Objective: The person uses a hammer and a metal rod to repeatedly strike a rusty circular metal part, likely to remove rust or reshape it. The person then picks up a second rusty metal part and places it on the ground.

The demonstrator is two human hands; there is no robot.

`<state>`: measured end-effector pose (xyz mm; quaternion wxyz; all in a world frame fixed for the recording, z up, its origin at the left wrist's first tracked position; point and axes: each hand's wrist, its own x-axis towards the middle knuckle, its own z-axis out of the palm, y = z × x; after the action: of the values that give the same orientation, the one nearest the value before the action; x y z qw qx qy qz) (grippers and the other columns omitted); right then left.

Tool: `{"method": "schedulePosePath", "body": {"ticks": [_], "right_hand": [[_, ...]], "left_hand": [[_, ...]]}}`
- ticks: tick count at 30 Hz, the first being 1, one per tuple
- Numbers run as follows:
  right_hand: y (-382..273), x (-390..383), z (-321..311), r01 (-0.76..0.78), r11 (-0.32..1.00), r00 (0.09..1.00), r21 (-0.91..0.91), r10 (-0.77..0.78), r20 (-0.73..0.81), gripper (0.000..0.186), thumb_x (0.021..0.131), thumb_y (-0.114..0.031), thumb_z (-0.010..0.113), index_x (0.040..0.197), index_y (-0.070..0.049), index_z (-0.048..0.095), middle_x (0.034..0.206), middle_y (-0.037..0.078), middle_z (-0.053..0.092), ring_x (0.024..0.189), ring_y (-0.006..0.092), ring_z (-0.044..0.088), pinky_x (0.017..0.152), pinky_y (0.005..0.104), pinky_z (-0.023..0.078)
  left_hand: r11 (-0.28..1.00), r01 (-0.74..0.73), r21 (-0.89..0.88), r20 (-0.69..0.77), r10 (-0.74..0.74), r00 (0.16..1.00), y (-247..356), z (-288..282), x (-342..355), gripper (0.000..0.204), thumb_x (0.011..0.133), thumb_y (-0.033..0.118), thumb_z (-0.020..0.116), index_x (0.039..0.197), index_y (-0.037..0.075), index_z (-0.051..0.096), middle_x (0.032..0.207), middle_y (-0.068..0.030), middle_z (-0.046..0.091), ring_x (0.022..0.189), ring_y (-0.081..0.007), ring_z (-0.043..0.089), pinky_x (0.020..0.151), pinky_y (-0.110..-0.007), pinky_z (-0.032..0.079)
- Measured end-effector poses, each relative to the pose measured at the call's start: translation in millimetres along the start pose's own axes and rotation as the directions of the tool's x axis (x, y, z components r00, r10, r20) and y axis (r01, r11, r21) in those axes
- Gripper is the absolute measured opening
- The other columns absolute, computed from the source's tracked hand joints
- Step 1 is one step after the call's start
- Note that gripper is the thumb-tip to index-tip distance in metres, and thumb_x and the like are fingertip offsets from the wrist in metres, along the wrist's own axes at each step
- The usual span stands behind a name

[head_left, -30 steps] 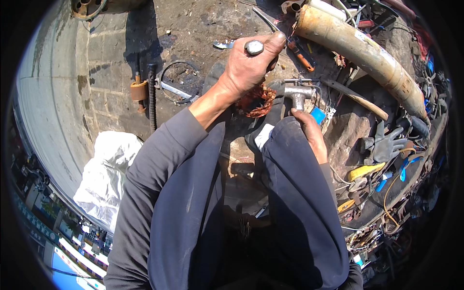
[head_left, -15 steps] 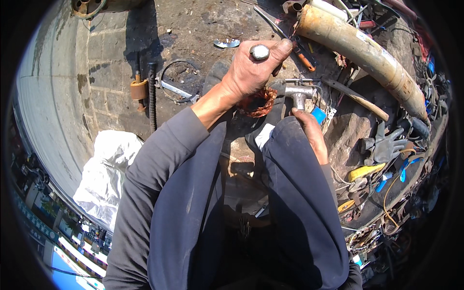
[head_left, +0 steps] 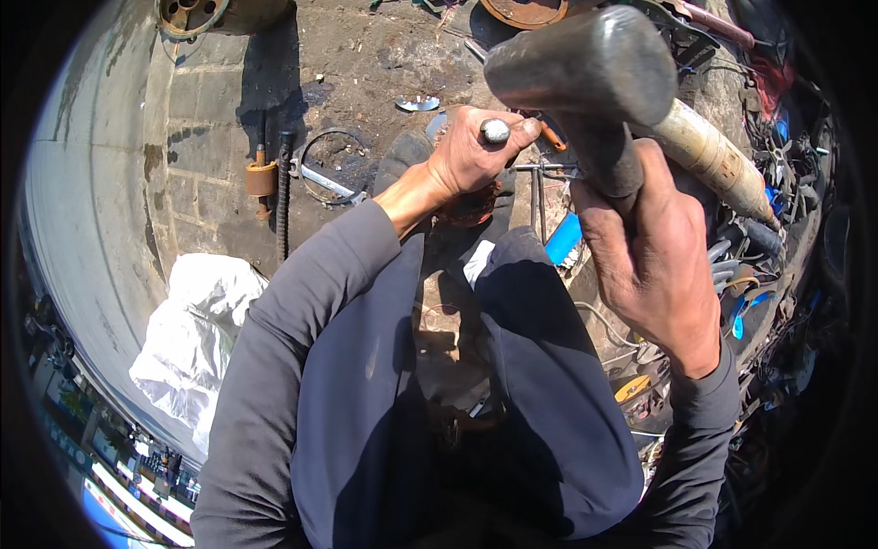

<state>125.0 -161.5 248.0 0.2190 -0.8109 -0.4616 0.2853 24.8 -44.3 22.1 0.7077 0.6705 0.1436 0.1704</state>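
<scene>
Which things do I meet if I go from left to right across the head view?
White crumpled sheet, dark ribbed rod, silvery flat bar, left hand holding a round-ended metal piece, right hand gripping a hammer handle.

Dark grey sleeves (head_left: 288,316), navy trousers (head_left: 361,393)

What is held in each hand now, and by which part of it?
The right hand holds a hammer by its handle; the left hand grips a metal rod just below its bright upper end.

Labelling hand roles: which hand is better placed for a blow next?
Right, likely: the right hand grips the hammer, held high, while the left hand holds the rod.
</scene>
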Motion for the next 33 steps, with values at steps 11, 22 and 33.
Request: {"method": "schedulePosePath", "body": {"ticks": [11,22,33], "right_hand": [[-19,11,-18,0.197,0.98,0.969,-0.012,-0.196,-0.15,0.018,0.098,-0.006,0.064,0.11,0.003,0.055,0.073,0.019,0.062,0.065,0.0378,0.063,0.06,0.0404,0.049],[-9,18,-9,0.241,0.97,0.965,-0.03,-0.243,-0.099,0.018,0.097,-0.007,0.066,0.106,0.002,0.052,0.068,0.022,0.062,0.062,0.0441,0.063,0.054,0.0462,0.047],[7,15,-2,0.082,0.993,0.994,-0.089,-0.088,-0.07,0.025,0.093,-0.009,0.069,0.104,0.004,0.051,0.06,0.021,0.06,0.058,0.0429,0.065,0.051,0.0495,0.05]], "left_hand": [[0.999,-0.015,-0.047,-0.055,0.012,0.998,-4,-5,-5,0.044,0.103,0.03,0.066,0.071,0.001,0.06,0.058,-0.0015,0.046,0.059,-0.0094,0.041,0.053,-0.034,0.038],[0.994,-0.006,-0.111,-0.048,0.001,0.999,-3,-10,-12,0.042,0.104,0.027,0.063,0.072,0.0,0.059,0.059,-0.0038,0.047,0.06,-0.0099,0.041,0.054,-0.034,0.037],[0.977,0.183,-0.105,-0.036,-0.188,0.981,0,-14,-10,0.041,0.101,0.025,0.063,0.07,-0.001,0.056,0.059,-0.0055,0.045,0.06,-0.0099,0.042,0.054,-0.034,0.038]]}}
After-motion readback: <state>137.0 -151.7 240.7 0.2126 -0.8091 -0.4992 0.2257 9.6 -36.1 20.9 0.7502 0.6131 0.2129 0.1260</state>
